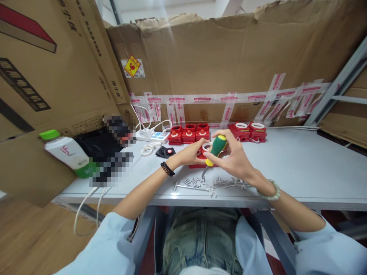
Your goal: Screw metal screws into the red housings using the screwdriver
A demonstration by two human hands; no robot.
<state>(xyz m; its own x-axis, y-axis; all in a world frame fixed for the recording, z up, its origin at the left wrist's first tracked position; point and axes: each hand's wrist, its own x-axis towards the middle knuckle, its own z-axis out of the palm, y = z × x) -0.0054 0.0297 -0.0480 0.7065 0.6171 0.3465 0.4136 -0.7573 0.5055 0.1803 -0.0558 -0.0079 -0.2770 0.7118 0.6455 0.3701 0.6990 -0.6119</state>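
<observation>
Screwdriver (220, 145) in the right hand (234, 154), slanting down toward the bench's (301, 168) front edge, tip by the loose screws (195, 181).
Right fingers curl around its handle; the left hand (195, 152), thumb and fingers bent, steadies the red box (197, 166) just behind the screws (tip contact can't be told).

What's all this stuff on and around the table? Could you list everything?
Screwdriver: one, green and yellow, table centre
Red units: at least six, red, back and centre
Small metal pieces: many, silver, front centre
Loose rings: several, white, centre-left
Power strip: one, white, back left
Bottle: one, white and green, left
Blurred items: uncountable, dark, left
Cardboard: several pieces, brown, behind and left
Table: one, pale grey, centre
Sleeves: two, light blue, bottom
Left hand: one, bare, on middle red unit
Right hand: one, bare, gripping screwdriver
</observation>
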